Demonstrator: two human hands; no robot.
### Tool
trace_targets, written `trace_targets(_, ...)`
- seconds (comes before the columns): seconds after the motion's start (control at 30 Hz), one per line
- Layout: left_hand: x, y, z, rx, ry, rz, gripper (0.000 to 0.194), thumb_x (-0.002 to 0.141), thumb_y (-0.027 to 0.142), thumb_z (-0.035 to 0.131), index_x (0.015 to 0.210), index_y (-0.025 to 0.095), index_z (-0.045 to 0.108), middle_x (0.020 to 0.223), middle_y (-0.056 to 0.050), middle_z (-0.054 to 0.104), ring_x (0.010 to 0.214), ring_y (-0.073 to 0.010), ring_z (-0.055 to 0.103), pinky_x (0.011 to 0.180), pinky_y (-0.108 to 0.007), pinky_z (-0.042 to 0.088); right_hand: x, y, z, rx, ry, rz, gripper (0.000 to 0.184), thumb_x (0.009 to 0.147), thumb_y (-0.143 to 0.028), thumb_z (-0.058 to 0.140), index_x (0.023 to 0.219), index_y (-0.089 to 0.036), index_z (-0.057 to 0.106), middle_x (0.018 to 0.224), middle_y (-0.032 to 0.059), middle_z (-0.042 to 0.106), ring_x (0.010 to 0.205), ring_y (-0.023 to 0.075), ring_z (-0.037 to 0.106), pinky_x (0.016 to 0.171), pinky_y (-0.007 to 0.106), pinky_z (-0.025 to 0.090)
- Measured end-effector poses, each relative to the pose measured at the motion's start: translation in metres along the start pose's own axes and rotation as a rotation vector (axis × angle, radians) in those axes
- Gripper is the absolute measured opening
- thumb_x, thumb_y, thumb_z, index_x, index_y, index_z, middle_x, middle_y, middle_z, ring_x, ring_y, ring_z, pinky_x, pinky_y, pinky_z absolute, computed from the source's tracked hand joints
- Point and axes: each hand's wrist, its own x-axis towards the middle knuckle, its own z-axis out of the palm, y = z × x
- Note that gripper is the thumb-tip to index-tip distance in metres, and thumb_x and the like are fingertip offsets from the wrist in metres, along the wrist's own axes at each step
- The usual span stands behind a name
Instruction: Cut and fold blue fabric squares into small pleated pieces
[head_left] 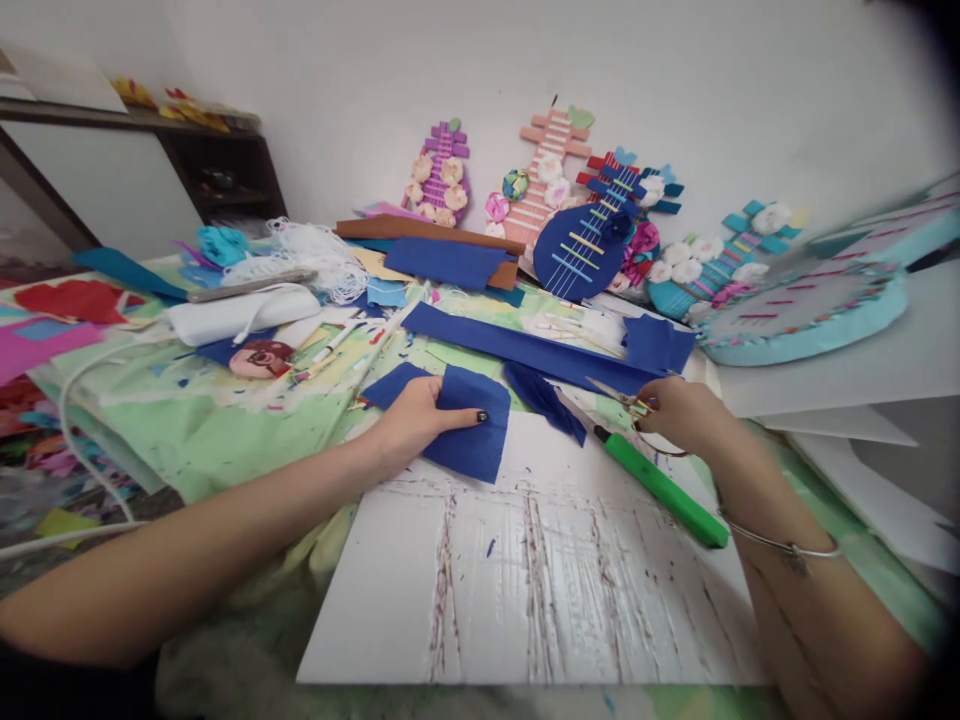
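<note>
My left hand (420,415) pinches a piece of dark blue crepe paper (471,450) over the back left of a scored white board (487,580). The thumb lies across the paper's face, and the fingers behind it are hidden. In my right hand (686,410) is a pair of scissors (634,403) with gold-coloured handles, the blades pointing left and slightly apart. Below them a green utility knife (664,490) lies on the board, its blade toward a crumpled blue scrap (546,400). Behind both hands stretches a long blue strip (495,345).
Against the wall lean several decorated lute shapes, one of them dark blue (574,250). White string (315,255), a white glue gun (244,312) and folded blue paper (446,262) lie at the back. White sheets (847,385) stand at right; a cable (71,440) hangs left.
</note>
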Motion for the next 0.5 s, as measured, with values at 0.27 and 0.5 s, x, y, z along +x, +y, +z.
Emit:
trace_targets(0.27,-0.006,0.006,0.003,0.127,0.016,0.313,0.023,0.071,0.022,0.074,0.092,0.016,0.069,0.095,-0.007,0.072,0.087,-0.0215,0.066,0.08,-0.035,0.054,-0.006,-0.006,0.008,0.111,0.283,-0.154,0.018,0.071,-0.005,0.055,0.067,-0.018,0.067,0.059,0.0097,0.064,0.056,0.0223,0.06,0.052,0.032,0.039)
trace_targets(0.5,-0.011,0.013,0.005,0.167,0.079,0.39,0.02,0.074,0.021,0.071,0.094,0.02,0.068,0.083,-0.002,0.071,0.076,-0.0182,0.066,0.069,-0.027,0.052,-0.047,-0.077,0.006,0.502,0.692,-0.794,0.012,0.087,-0.01,0.046,0.082,-0.019,0.053,0.082,0.0068,0.062,0.078,0.0182,0.057,0.069,0.032,0.046)
